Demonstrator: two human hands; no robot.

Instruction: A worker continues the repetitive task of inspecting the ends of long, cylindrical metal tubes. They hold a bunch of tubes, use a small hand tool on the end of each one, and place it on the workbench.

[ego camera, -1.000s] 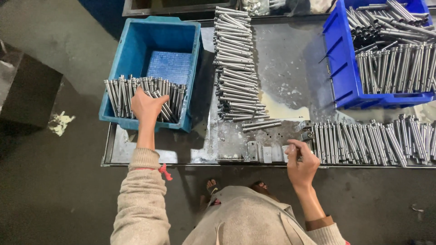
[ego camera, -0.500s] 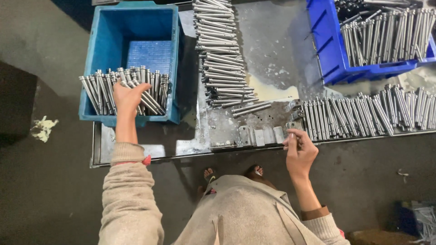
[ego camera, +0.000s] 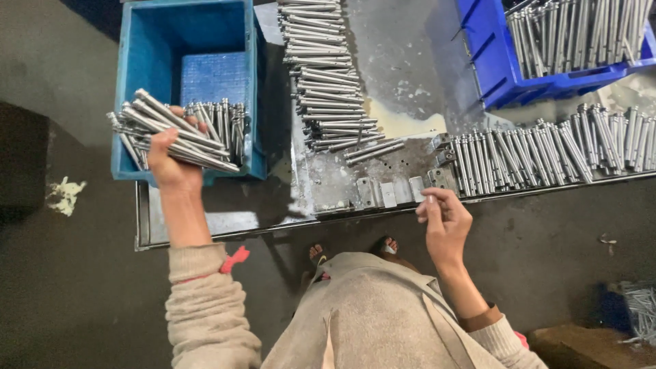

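**Left hand lifts a fistful of steel rods from the light blue bin**

At the far left of the frame the dark concrete floor [ego camera: 68, 287] shows a pale scrap of debris [ego camera: 65, 195] beside a dark block. A metal worktable [ego camera: 225, 229] runs across the upper half, its grey top stained and scuffed, with a yellowish patch near the centre.

In the upper left sits a light blue bin [ego camera: 188, 48] at the table's left end. The left hand [ego camera: 167, 160] is clenched around a bundle of steel rods [ego camera: 171, 133], held tilted over the bin's near edge; more rods [ego camera: 222, 130] stand against the bin's front wall just to the right.

In the middle of the frame a stacked column of rods [ego camera: 321, 75] lies crosswise on the table, with small metal blocks [ego camera: 389, 191] along the near edge. The right hand [ego camera: 444, 222] hangs just off that edge, fingers curled loosely, pinching something small that cannot be made out.

To the right, a long row of rods [ego camera: 540, 150] lies side by side, and a dark blue bin [ego camera: 533, 82] in the upper right holds more.

Half a second ago the left hand lay flat on the rods inside the bin; now it has closed on a bundle and raised it. The right hand has barely moved.
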